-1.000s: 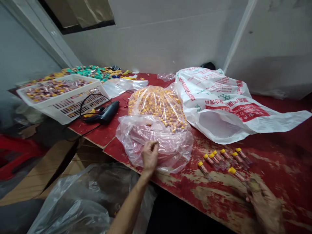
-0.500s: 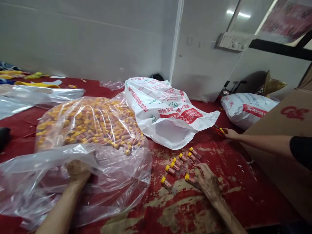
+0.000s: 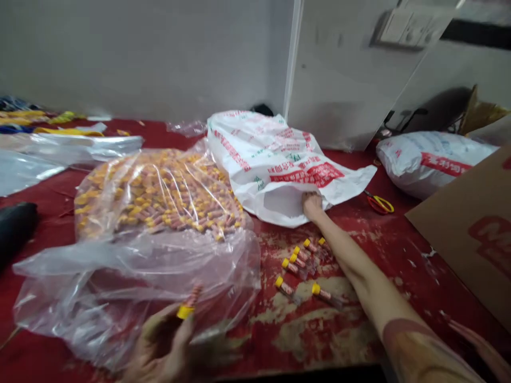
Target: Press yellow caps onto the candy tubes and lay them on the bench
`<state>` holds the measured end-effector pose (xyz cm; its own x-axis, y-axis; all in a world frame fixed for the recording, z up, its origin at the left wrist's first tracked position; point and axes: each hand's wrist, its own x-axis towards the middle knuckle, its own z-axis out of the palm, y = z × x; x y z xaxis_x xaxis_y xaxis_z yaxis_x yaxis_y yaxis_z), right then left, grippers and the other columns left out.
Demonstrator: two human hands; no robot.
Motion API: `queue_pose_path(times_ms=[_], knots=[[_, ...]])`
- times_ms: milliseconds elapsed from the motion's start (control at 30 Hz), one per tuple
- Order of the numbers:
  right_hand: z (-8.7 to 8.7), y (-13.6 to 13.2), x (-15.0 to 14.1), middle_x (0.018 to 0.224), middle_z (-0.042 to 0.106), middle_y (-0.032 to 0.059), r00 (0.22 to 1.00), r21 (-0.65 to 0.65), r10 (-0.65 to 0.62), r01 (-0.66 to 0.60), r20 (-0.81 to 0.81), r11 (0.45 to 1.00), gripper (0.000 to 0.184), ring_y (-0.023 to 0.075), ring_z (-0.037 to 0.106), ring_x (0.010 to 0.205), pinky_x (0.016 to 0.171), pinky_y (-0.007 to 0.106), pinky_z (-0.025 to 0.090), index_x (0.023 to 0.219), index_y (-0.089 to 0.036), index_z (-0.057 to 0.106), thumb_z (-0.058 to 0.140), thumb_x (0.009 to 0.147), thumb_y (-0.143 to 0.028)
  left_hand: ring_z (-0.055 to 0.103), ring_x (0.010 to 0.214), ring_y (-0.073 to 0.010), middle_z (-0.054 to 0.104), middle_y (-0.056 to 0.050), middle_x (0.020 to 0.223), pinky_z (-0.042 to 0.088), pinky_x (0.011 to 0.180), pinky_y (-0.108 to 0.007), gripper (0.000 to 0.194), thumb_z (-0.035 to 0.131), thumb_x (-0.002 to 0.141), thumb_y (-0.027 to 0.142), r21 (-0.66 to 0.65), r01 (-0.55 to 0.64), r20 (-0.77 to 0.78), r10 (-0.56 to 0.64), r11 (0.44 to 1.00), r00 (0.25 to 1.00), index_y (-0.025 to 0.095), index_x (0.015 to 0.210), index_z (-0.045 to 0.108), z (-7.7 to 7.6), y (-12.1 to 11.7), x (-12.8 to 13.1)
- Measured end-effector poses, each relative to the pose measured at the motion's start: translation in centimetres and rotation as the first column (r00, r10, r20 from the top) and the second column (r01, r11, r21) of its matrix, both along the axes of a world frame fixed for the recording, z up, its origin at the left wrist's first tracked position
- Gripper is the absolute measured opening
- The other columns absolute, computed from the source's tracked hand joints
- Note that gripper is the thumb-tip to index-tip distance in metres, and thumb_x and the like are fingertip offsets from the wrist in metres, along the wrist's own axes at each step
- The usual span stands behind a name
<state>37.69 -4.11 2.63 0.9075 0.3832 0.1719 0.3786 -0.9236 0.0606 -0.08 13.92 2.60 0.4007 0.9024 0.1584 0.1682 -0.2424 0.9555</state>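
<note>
Tube (image 3: 189, 306) sits in left hand (image 3: 162, 343), near clear bag (image 3: 159, 266) — tabletop (image 3: 279, 330) opens rightward.

Grey walls (image 3: 159, 64), a pale vertical strip (image 3: 291, 58) and a socket box (image 3: 411, 29) behind a worn red tabletop (image 3: 399, 260).

At lower left of centre, the left hand (image 3: 165, 343) now has a yellow-capped tube (image 3: 189, 305). The right hand (image 3: 313, 204) has moved up to the white sack (image 3: 275, 154) (whether gripping it is unclear). The scissors (image 3: 380, 204), previously in another person's hand, lie at right.
</note>
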Motion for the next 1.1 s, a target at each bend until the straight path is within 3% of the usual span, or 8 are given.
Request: queue_pose_path(times_ms=[100, 233, 533, 667, 733, 833, 1000, 1100], knots=[[-0.4, -0.1, 0.8, 0.118, 0.055, 0.0099, 0.998, -0.026, -0.043, 0.042, -0.037, 0.999, 0.028, 0.0234, 0.055, 0.106, 0.088, 0.043, 0.047, 0.114, -0.013, 0.056, 0.056, 0.091, -0.029, 0.064, 0.079, -0.0179, 0.067, -0.001, 0.087, 0.050, 0.069, -0.025, 0.021, 0.070, 0.068, 0.029, -0.143, 0.383, 0.153, -0.362, 0.913, 0.920, 0.022, 0.087, 0.064, -1.6, -6.5, -1.1], [0.0, -0.4, 0.8, 0.118, 0.055, 0.0163, 0.999, 0.044, -0.011, 0.013, -0.052, 0.999, 0.021, 0.0264, 0.054, 0.107, 0.087, 0.043, 0.045, 0.109, -0.008, 0.057, 0.052, 0.090, -0.016, 0.061, 0.077, -0.0160, 0.063, -0.002, 0.083, 0.048, 0.068, -0.024, 0.013, 0.058, 0.078, 0.019, -0.130, 0.779, 0.144, -0.766, 0.613, 0.627, 0.021, 0.090, 0.063, -2.3, -12.3, -0.1], [2.2, -6.1, -11.3, 0.099, 0.062, 0.0065, 0.961, 0.557, 0.270, -0.190, -0.063, 0.808, 0.021, 0.0144, 0.061, 0.083, 0.072, 0.024, 0.048, 0.107, -0.017, 0.046, 0.039, 0.094, -0.032, 0.058, 0.080, -0.0171, 0.064, -0.004, 0.089, 0.045, 0.074, -0.028, 0.010, 0.052, 0.078, 0.014, -0.159, 0.937, 0.064, -0.944, 0.310, 0.323, 0.018, 0.084, 0.058, -1.9, -15.6, 4.8], [1.4, -11.4, -17.2, 0.094, 0.062, 0.0036, 0.912, 0.953, 0.388, 0.014, -0.136, 0.302, 0.023, 0.0167, 0.060, 0.085, 0.075, 0.028, 0.049, 0.101, -0.021, 0.052, 0.058, 0.084, -0.035, 0.060, 0.091, -0.0195, 0.065, -0.007, 0.104, 0.045, 0.082, -0.030, 0.009, 0.053, 0.078, 0.015, -0.185, 0.925, 0.102, -0.929, 0.333, 0.355, 0.018, 0.084, 0.059, -2.0, -17.0, 6.6], [0.8, -13.7, -18.9, 0.092, 0.062, 0.0027, 0.922, 0.976, 0.351, 0.095, -0.161, 0.198, 0.026, 0.0168, 0.059, 0.084, 0.075, 0.029, 0.049, 0.104, -0.022, 0.054, 0.059, 0.082, -0.035, 0.059, 0.095, -0.0202, 0.064, -0.007, 0.107, 0.045, 0.084, -0.030, 0.010, 0.055, 0.078, 0.018, -0.196, 0.902, 0.140, -0.900, 0.384, 0.413, 0.018, 0.086, 0.061, -2.2, -17.1, 6.8], [0.4, -16.3, -20.7, 0.093, 0.061, 0.0028, 0.907, 0.967, 0.356, 0.161, -0.224, 0.199, 0.032, 0.0162, 0.059, 0.077, 0.070, 0.029, 0.049, 0.114, -0.024, 0.055, 0.055, 0.085, -0.037, 0.059, 0.077, -0.0159, 0.064, -0.004, 0.092, 0.046, 0.070, -0.026, 0.014, 0.060, 0.078, 0.025, -0.321, 0.826, 0.227, -0.809, 0.463, 0.542, 0.018, 0.090, 0.062, -2.1, -16.6, 6.5], [1.1, -17.6, -23.8, 0.114, 0.060, 0.0064, 0.810, 0.915, 0.524, 0.038, -0.263, 0.402, 0.032, 0.0212, 0.057, 0.101, 0.086, 0.033, 0.046, 0.115, -0.025, 0.061, 0.057, 0.085, -0.033, 0.059, 0.075, -0.0142, 0.064, -0.003, 0.092, 0.047, 0.067, -0.023, 0.031, 0.071, 0.071, 0.030, -0.509, 0.715, 0.363, -0.634, 0.479, 0.683, 0.019, 0.099, 0.063, -1.0, -15.8, 5.3], [1.3, -17.2, -25.6, 0.106, 0.063, 0.0066, 0.760, 0.898, 0.586, -0.007, -0.281, 0.440, 0.024, 0.0206, 0.059, 0.096, 0.082, 0.031, 0.046, 0.108, -0.023, 0.063, 0.058, 0.085, -0.029, 0.059, 0.077, -0.0133, 0.065, -0.001, 0.089, 0.047, 0.068, -0.022, 0.030, 0.075, 0.067, 0.028, -0.507, 0.711, 0.434, -0.568, 0.487, 0.699, 0.019, 0.094, 0.064, -0.2, -16.0, 4.5]])
